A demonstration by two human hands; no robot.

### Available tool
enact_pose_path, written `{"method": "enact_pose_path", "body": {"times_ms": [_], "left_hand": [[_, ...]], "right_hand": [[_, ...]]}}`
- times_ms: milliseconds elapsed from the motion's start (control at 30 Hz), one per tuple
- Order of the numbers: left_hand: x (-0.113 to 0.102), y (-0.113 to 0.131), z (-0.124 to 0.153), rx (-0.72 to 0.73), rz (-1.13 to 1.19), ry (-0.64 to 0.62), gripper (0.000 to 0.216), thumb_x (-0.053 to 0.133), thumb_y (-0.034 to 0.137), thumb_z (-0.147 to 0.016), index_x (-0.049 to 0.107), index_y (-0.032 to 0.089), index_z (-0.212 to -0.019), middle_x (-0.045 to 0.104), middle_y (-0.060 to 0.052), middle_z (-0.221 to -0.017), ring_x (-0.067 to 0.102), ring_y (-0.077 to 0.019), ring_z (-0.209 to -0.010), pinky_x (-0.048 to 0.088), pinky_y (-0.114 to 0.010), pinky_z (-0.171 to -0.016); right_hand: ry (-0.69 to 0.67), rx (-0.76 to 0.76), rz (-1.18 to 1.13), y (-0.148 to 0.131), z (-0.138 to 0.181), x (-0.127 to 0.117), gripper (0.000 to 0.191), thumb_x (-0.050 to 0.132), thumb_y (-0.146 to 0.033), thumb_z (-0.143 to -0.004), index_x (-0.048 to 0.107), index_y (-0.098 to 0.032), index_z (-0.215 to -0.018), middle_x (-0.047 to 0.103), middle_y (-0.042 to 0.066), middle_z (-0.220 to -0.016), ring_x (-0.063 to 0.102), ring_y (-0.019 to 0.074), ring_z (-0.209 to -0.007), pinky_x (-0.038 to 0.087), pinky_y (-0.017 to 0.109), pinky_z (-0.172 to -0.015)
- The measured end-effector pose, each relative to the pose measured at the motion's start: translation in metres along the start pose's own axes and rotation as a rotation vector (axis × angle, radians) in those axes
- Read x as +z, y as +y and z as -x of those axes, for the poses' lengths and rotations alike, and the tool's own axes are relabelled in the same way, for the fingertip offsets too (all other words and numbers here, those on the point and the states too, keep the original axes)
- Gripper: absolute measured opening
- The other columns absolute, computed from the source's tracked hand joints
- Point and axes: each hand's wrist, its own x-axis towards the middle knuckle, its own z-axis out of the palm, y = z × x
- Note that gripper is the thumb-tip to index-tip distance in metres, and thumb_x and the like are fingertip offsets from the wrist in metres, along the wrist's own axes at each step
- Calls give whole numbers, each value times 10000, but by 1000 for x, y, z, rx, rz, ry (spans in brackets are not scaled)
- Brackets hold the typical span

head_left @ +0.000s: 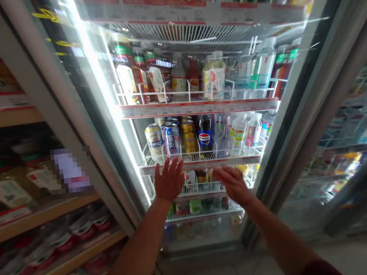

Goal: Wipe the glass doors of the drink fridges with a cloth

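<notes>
My left hand [169, 181] is raised in front of the lit drinks fridge, its fingers spread and nothing in it. Just above its fingertips stand a pale gold can [155, 141] and a blue-and-silver can [172, 139]. To the right are a gold can [189, 136] and a dark Pepsi bottle [205, 134]. My right hand [232, 181] is held lower right of the Pepsi bottle, its fingers curled together and pointing left. Something small and pale shows at its fingertips, too blurred to name. Whether either hand touches the fridge front, I cannot tell.
A wire shelf [196, 105] above carries juice and tea bottles [214, 75]. Lower racks hold more drinks. At left, wooden shelves [47, 219] bear bottles and red-and-clear packs. A metal frame [298, 98] borders the fridge on the right, with another drinks cooler [350, 123] beyond.
</notes>
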Motion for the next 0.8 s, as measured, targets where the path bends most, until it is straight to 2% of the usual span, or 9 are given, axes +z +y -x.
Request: {"method": "enact_pose_path", "body": {"times_ms": [100, 167, 233, 367, 467, 533, 667, 733, 800], "left_hand": [[0, 0, 1, -9, 4, -6, 640, 486, 313, -1025, 290, 280, -1633, 486, -71, -1574, 288, -234, -1560, 71, -484, -1319], [0, 0, 0, -6, 5, -2, 636, 484, 317, -1025, 292, 288, -1631, 477, -61, -1581, 263, -220, -1568, 62, -471, -1321], [-1, 1, -1, 3, 2, 7, 633, 476, 317, -1028, 290, 273, -1631, 479, -66, -1580, 222, -209, -1579, 66, -468, -1322], [-3, 2, -4, 14, -7, 16, 600, 464, 306, -1033, 334, 245, -1616, 516, -79, -1555, 175, -205, -1591, 86, -479, -1319], [-5, 2, -6, 21, -8, 21, 579, 459, 306, -1037, 360, 230, -1603, 544, -84, -1533, 169, -197, -1595, 89, -475, -1320], [-5, 3, -7, 23, -5, 32, 587, 466, 297, -1035, 356, 207, -1605, 553, -98, -1523, 168, -198, -1596, 87, -475, -1321], [-6, 3, -9, 35, -2, 42, 612, 471, 284, -1034, 323, 185, -1619, 557, -113, -1515, 161, -206, -1596, 77, -478, -1322], [-6, 3, -9, 32, 1, 42, 618, 469, 287, -1034, 311, 190, -1624, 550, -107, -1520, 168, -202, -1594, 79, -473, -1323], [-6, 3, -8, 23, 3, 42, 616, 473, 287, -1032, 318, 204, -1622, 543, -95, -1525, 177, -195, -1590, 80, -465, -1325]], "right_hand": [[285, 176, 160, 38, -34, -17, 522, 539, -149, -1013, 514, -272, -1520, 708, 87, -1347, 561, 235, -1294, 488, 407, -1062], [414, 255, 236, 44, -43, -16, 529, 520, -141, -1015, 504, -268, -1528, 670, 107, -1398, 549, 258, -1306, 487, 446, -1068], [393, 265, 224, 29, -32, -6, 564, 504, -115, -1008, 467, -255, -1553, 652, 126, -1420, 545, 272, -1313, 481, 464, -1070], [61, 36, 44, -19, 14, 11, 518, 495, -145, -1024, 517, -306, -1515, 731, 51, -1320, 604, 193, -1235, 485, 346, -1053], [-92, -98, -29, -14, 12, 4, 451, 490, -162, -1037, 597, -344, -1435, 771, -16, -1244, 626, 142, -1201, 458, 298, -1076], [25, -6, 37, 11, -15, -8, 473, 524, -151, -1018, 577, -309, -1461, 755, 22, -1278, 593, 177, -1258, 450, 352, -1097], [451, 272, 265, 47, -65, -18, 496, 490, -152, -1025, 534, -271, -1504, 663, 100, -1408, 546, 256, -1307, 481, 463, -1067], [469, 298, 284, 37, -63, -11, 515, 467, -156, -1029, 496, -254, -1534, 640, 119, -1430, 538, 273, -1314, 486, 467, -1055], [349, 222, 235, 15, -45, 0, 543, 481, -158, -1025, 459, -250, -1560, 678, 112, -1382, 556, 258, -1289, 481, 424, -1047]]}}
